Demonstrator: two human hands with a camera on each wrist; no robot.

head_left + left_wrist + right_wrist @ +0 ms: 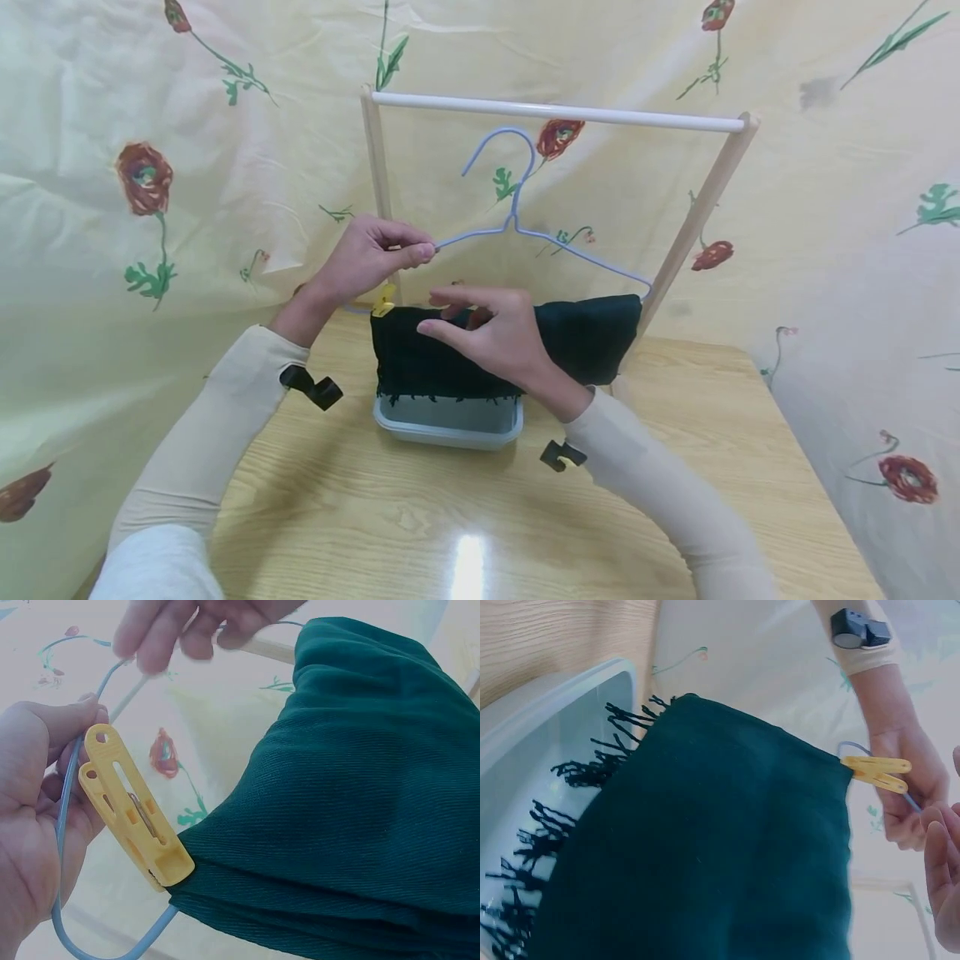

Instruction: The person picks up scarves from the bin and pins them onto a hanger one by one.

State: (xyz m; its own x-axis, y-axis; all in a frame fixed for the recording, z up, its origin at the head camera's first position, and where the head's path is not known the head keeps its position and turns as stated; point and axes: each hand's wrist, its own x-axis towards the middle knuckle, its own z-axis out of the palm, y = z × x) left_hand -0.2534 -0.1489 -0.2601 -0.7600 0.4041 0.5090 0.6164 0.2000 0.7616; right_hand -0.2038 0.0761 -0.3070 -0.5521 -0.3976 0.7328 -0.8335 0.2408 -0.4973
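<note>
A blue wire hanger point(573, 248) is held up by my left hand point(372, 254), whose thumb and fingers pinch its left shoulder. Over the hanger's lower bar hangs a dark green fringed scarf point(588, 337). One yellow clothespin point(135, 810) clips the scarf's left end, close to my left palm in the left wrist view. My right hand point(498, 333) is in front of the scarf, fingers loosely bent and thumb apart, holding nothing. The hanger's hook points up, below the rack's rod and apart from it.
A rack with a white rod point(555, 109) and wooden posts point(697, 217) stands behind the hanger. Beneath the scarf, a pale blue-grey basin point(450, 435) rests on the wooden table point(360, 517). Flowered cloth point(285, 150) covers the surroundings.
</note>
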